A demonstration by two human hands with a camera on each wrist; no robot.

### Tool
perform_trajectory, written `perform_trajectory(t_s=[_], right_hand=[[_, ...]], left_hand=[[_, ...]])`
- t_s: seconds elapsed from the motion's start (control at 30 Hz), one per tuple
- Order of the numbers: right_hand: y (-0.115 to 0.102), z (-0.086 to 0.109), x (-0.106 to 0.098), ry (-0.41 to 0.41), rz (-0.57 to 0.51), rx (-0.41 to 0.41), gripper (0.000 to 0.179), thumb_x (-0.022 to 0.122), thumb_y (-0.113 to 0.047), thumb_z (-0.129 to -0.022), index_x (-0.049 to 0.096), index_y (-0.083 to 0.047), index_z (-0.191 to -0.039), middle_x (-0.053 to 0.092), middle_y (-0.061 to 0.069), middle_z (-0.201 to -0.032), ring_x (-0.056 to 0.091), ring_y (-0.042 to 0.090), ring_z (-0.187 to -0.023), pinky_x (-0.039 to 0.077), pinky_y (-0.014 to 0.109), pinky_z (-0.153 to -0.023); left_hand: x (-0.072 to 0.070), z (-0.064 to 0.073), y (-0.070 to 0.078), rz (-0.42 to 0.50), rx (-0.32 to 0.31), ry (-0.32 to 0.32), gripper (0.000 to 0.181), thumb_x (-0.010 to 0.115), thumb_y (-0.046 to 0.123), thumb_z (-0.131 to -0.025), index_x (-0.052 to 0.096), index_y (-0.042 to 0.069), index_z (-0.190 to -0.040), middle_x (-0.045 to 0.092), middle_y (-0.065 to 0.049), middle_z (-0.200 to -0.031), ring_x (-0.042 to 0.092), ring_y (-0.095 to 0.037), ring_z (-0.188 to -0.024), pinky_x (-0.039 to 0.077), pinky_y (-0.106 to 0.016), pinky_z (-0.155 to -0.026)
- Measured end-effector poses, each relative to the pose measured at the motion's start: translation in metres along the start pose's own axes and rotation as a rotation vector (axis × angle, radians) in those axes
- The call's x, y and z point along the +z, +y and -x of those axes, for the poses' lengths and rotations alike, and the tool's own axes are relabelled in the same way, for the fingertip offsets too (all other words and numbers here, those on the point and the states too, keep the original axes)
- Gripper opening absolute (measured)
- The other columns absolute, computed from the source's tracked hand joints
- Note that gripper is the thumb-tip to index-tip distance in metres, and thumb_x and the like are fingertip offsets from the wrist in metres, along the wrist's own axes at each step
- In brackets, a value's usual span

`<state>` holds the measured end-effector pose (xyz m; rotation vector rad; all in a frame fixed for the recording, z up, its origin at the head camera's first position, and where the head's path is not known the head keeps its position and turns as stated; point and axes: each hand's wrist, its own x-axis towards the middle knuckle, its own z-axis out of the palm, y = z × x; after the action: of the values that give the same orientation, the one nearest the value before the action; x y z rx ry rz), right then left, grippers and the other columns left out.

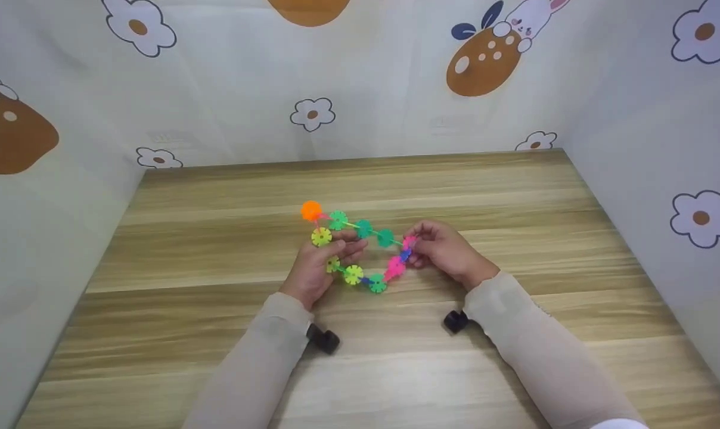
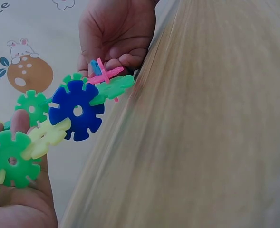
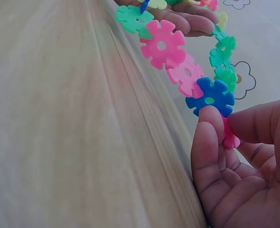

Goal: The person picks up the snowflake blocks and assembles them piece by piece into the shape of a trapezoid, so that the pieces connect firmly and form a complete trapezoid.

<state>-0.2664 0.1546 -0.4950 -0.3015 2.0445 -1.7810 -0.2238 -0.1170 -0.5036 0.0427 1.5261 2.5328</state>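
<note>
Both hands hold up a closed loop of interlocking notched plastic discs point(image 1: 353, 274) in green, yellow, pink, blue and orange. At the loop's left side, the left hand point(image 1: 313, 268) holds the chain by its yellow discs, thumb across it and fingers reaching inside the loop. In the left wrist view, a green disc point(image 2: 12, 159) lies before that palm. The right hand point(image 1: 446, 250) pinches a pink disc point(image 3: 231, 137) between thumb and fingers, beside a blue disc point(image 3: 210, 98). An orange disc point(image 1: 311, 210) sits at the loop's far left corner.
Below the hands lies a wood-grain table point(image 1: 217, 202). A pale wall covering point(image 1: 229, 101) with flowers and rabbits rises behind it and at both sides. Small black devices hang at the left wrist point(image 1: 324, 339) and the right wrist point(image 1: 455, 322).
</note>
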Motion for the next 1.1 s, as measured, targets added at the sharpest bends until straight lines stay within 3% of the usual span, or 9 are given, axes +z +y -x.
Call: perform_trajectory(t_s=[0.33,0.53,0.67,0.83,1.1], right_hand=[[-0.0014,-0.0011,0.0008,0.012,0.014,0.007,0.019,0.052,0.003,-0.101,0.06,0.005,-0.118,0.067,0.004,-0.083,0.067,0.014,-0.073,0.06,0.025,-0.068],[0.0005,-0.0013,0.0,0.037,-0.022,0.017,0.017,0.052,0.003,-0.1,0.061,0.004,-0.115,0.067,0.004,-0.082,0.067,0.014,-0.073,0.061,0.026,-0.069],[-0.0011,-0.0005,0.0013,0.052,-0.054,0.024,0.016,0.054,-0.005,-0.104,0.061,0.004,-0.115,0.065,0.003,-0.087,0.064,0.013,-0.073,0.06,0.026,-0.07],[-0.0021,0.0001,0.0037,0.048,-0.052,0.006,0.017,0.065,-0.013,-0.103,0.061,0.0,-0.114,0.065,0.003,-0.094,0.061,0.011,-0.072,0.058,0.023,-0.067],[-0.0045,0.002,0.0068,0.032,-0.073,-0.038,0.022,0.068,-0.006,-0.1,0.058,-0.002,-0.119,0.068,0.006,-0.092,0.068,0.01,-0.076,0.06,0.024,-0.069]], left_hand=[[-0.0004,-0.0007,-0.0007,0.011,-0.002,-0.017,0.022,0.055,-0.001,-0.1,0.069,-0.003,-0.117,0.073,-0.014,-0.118,0.075,-0.027,-0.111,0.056,-0.047,-0.104],[0.0007,-0.0002,-0.0004,-0.051,-0.008,-0.009,0.026,0.058,0.001,-0.1,0.068,-0.007,-0.122,0.073,-0.015,-0.121,0.074,-0.028,-0.114,0.058,-0.043,-0.102],[0.0003,-0.0005,-0.0012,-0.09,-0.02,-0.011,0.029,0.058,0.003,-0.1,0.066,-0.009,-0.125,0.072,-0.017,-0.125,0.074,-0.029,-0.116,0.057,-0.043,-0.103],[-0.0005,-0.0002,-0.0015,-0.186,-0.026,-0.069,0.033,0.061,0.007,-0.102,0.065,-0.008,-0.131,0.071,-0.019,-0.132,0.073,-0.028,-0.118,0.055,-0.045,-0.106],[-0.0023,0.0006,-0.0021,-0.302,-0.028,-0.16,0.033,0.063,0.012,-0.104,0.067,-0.003,-0.133,0.068,-0.023,-0.136,0.072,-0.028,-0.12,0.054,-0.043,-0.107]])
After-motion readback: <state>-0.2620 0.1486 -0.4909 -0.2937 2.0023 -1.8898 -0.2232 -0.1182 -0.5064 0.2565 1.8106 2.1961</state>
